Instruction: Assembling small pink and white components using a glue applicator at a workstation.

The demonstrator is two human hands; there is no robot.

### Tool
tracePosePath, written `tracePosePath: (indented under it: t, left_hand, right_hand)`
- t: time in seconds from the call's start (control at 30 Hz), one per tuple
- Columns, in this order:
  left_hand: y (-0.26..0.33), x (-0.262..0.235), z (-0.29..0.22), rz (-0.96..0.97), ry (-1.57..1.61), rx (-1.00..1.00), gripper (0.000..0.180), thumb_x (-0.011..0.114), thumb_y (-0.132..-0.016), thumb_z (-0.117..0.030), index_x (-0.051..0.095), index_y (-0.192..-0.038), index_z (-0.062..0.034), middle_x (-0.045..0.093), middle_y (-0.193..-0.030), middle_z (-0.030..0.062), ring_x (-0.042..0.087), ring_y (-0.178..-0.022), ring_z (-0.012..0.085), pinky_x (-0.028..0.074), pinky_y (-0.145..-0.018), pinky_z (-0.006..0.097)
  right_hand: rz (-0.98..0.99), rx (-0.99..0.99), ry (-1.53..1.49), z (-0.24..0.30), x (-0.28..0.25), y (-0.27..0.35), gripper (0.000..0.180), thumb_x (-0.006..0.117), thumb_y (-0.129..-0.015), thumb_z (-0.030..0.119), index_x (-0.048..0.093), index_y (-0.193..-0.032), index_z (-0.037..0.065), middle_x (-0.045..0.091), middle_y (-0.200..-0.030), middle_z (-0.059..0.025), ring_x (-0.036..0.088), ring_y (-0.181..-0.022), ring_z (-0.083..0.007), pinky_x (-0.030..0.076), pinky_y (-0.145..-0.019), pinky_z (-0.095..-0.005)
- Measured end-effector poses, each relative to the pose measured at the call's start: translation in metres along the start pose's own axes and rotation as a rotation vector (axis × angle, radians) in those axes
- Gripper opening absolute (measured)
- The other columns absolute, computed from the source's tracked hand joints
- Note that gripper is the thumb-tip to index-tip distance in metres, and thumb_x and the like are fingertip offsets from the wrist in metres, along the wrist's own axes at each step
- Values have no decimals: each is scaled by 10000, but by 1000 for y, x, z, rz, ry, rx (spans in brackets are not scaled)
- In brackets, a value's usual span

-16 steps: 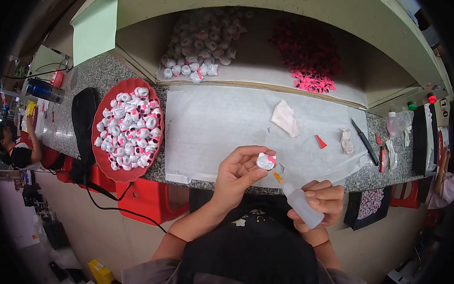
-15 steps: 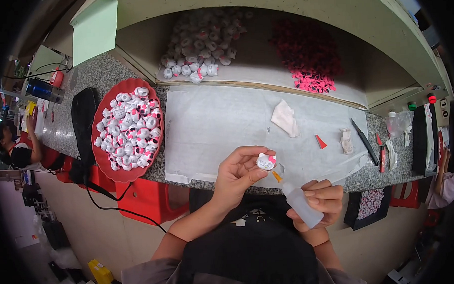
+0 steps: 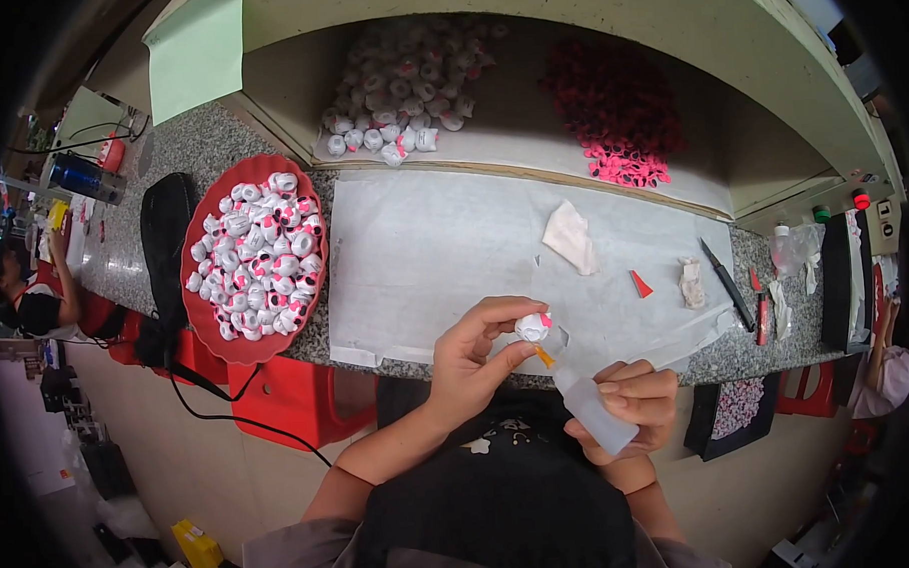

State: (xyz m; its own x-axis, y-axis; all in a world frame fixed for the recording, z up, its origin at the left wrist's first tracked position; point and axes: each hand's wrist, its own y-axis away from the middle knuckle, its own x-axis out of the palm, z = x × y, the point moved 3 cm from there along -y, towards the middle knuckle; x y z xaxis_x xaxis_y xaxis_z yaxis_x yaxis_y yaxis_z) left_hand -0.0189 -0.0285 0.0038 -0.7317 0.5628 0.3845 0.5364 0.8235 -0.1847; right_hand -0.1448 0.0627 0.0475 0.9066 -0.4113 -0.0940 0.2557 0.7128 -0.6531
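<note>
Between the thumb and fingers of my left hand [image 3: 479, 358] is a small white cat-head figurine [image 3: 533, 327] with a bit of pink on it. My right hand [image 3: 636, 403] is wrapped round a translucent white squeeze bottle [image 3: 599, 414], held tilted. Its orange nozzle tip [image 3: 544, 356] points up at the underside of the figurine, very close to it; whether they touch I cannot tell. Both hands are above the near edge of a table covered with white paper [image 3: 423, 255]. A crumpled pale cloth [image 3: 569, 238] lies beyond them.
A red scalloped tray [image 3: 197, 303] heaped with figurines stands at left. White heads [image 3: 398, 106] and pink pieces [image 3: 625, 163] fill the shelf behind. A craft knife [image 3: 727, 284], red scrap [image 3: 641, 283] and red tube [image 3: 762, 318] lie right. Another person [image 3: 40, 298] sits far left.
The figurine has turned in my left fingers, so its face no longer shows. My right hand has brought the squeeze bottle slightly left, its nozzle closer under the figurine.
</note>
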Motion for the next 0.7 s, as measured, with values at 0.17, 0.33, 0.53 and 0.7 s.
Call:
tracePosePath:
  t: [0.17,0.33,0.53,0.7]
  left_hand:
    - [0,0,1,-28,-23,-12,319,547,-744,71,479,-1055,40,500,-1079,142,486,-1012,197,388,-870,312]
    - [-2,-1,1,-31,-37,1,325,553,-729,82,479,-1044,48,505,-1061,156,488,-1007,208,381,-871,320]
    - [-9,-33,-12,-273,-29,47,334,555,-718,95,474,-1037,34,511,-1063,156,497,-996,191,382,-868,290]
    - [-9,-69,-16,-420,-36,129,321,552,-721,72,466,-1024,11,522,-1045,151,542,-923,183,433,-819,288]
  right_hand:
    - [-11,-29,67,-1,-1,-1,393,747,-601,102,454,-862,69,426,-816,-63,445,-601,-140,422,-527,-246]
    - [-63,-8,84,-2,0,-1,386,741,-607,117,448,-853,67,422,-809,-66,435,-597,-135,415,-531,-247]
    - [-190,214,-44,-20,-21,-19,326,646,-615,-15,410,-834,36,433,-831,-107,509,-639,-177,468,-568,-279]
    - [102,513,1,-87,-20,-78,290,512,-662,-104,426,-919,-3,460,-854,-84,559,-728,-178,497,-594,-291]
